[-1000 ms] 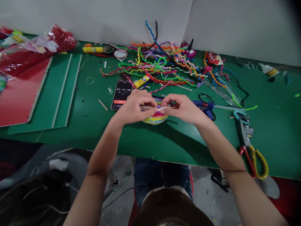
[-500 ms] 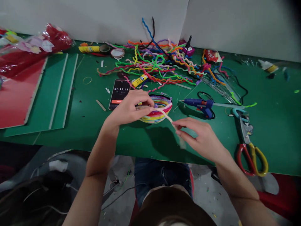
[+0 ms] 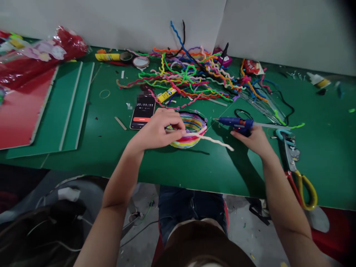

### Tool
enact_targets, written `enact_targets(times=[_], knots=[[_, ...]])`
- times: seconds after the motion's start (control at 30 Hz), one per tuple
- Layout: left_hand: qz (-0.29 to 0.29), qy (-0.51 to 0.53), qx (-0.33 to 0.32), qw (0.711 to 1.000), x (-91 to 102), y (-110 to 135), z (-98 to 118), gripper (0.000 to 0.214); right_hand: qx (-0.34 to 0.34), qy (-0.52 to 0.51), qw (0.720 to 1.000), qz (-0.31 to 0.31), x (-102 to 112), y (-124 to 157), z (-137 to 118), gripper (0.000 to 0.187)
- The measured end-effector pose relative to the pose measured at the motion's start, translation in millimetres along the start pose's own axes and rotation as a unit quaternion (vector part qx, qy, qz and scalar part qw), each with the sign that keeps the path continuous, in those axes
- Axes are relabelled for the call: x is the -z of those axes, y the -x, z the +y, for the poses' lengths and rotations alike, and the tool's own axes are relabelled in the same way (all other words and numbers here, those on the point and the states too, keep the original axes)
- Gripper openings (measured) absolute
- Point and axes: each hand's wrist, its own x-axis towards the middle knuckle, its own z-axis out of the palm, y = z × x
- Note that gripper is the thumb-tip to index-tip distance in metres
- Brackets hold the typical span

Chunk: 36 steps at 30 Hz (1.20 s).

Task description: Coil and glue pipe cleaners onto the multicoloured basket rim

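A small round basket of coiled, many-coloured pipe cleaners (image 3: 187, 142) rests on the green table. My left hand (image 3: 167, 128) pinches its near rim from the left, fingertips closed. From that rim a loose cream pipe cleaner (image 3: 217, 141) sticks out to the right, its end free. My right hand (image 3: 256, 140) is at the handle of a blue hot glue gun (image 3: 232, 121), thumb on the near side and the other fingers mostly hidden behind it. The gun still lies on the table, nozzle towards the basket, with a clear glue stick (image 3: 271, 126) in its back.
Behind the basket spreads a tangled heap of pipe cleaners (image 3: 189, 74). A phone (image 3: 143, 109) showing a timer lies beside my left hand. Scissors (image 3: 308, 193) with red and yellow handles lie at right. Green boards (image 3: 66, 111) and a red board (image 3: 25, 115) are at left.
My right hand has let go of the cream pipe cleaner and moved right to the glue gun's handle. My left hand keeps its pinch on the basket rim.
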Motion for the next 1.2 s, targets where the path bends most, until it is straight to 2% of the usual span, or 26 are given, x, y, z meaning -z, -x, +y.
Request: enact_targets(times=[0.1, 0.2, 0.3, 0.37, 0.47, 0.53, 0.6, 0.73, 0.9, 1.03, 1.2], knots=[[-0.013, 0.011, -0.004, 1.0, -0.2, 0, 2, 0.02, -0.048, -0.017, 0.999, 0.001, -4, -5, -11, 0.038], [-0.028, 0.015, -0.007, 0.999, 1.3, 0, 4, 0.016, -0.048, -0.051, 0.996, 0.047, -2, 2, -21, 0.036], [-0.049, 0.011, -0.001, 0.999, 3.5, 0, 6, 0.012, -0.046, -0.127, 0.985, 0.109, -1, 10, -31, 0.032], [-0.061, 0.01, 0.003, 0.998, 4.6, 0, 7, 0.011, -0.047, -0.209, 0.967, 0.138, -2, 15, -39, 0.028], [-0.069, 0.015, 0.009, 0.997, 4.9, -1, 7, 0.012, -0.043, -0.336, 0.932, 0.131, -3, 23, -52, 0.022], [-0.067, 0.015, 0.017, 0.998, 4.2, -1, 8, 0.013, -0.044, -0.367, 0.923, 0.106, -1, 29, -61, 0.02], [-0.061, 0.016, 0.022, 0.998, 2.9, -1, 7, 0.015, -0.045, -0.364, 0.927, 0.081, 1, 37, -69, 0.023], [-0.032, 0.021, 0.02, 0.999, -0.8, -2, 6, 0.016, -0.038, -0.291, 0.955, 0.052, 5, 50, -81, 0.031], [0.014, 0.028, 0.028, 0.999, -5.7, -4, 4, 0.015, 0.075, -0.207, 0.973, 0.068, 5, 62, -95, 0.026], [0.007, 0.021, 0.038, 0.999, -7.3, -6, 7, 0.014, 0.162, -0.165, 0.972, 0.029, 6, 69, -104, 0.01], [0.0, 0.019, 0.048, 0.999, -7.2, -7, 9, 0.016, 0.181, -0.158, 0.97, 0.034, 3, 70, -109, 0.011]])
